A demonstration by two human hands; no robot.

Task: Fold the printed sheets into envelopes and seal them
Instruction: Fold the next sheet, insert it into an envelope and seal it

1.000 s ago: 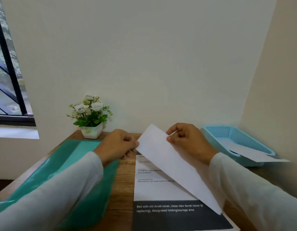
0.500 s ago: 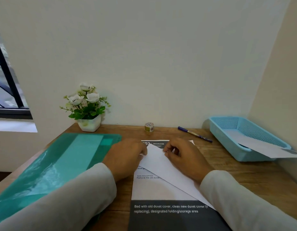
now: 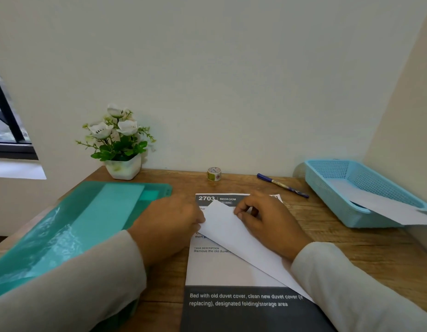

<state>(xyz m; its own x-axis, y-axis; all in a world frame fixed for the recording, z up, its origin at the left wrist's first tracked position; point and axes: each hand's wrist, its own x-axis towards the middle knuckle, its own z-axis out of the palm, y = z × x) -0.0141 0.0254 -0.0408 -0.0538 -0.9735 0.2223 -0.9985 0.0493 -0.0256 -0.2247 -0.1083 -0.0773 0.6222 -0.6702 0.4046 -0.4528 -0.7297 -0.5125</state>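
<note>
A printed sheet lay flat on the wooden counter in front of the person, its far end headed "2703 BEDROOM" and its near end a dark band with white lettering. On top of it, slanting from the far left toward the near right, lay a white sheet, blank side up, with its far corner pointing at the heading. Whether it was a separate sheet could not be told.

The left hand met the white sheet's left edge, thumb on the paper and fingers curled, gripping that edge. The right hand sat on the sheet's right edge near the far corner, its fingers bent and pinching the paper there. Both arms wore pale long sleeves.

To the left a teal plastic folder covered much of the counter, partly under the left sleeve. Against the wall stood a small pot of white flowers, a little roll of tape standing on its edge and, further right, a blue pen lying flat. At the far right sat a light blue basket with 1 folded paper in it, sticking out over the near rim. A window showed at the left.
</note>
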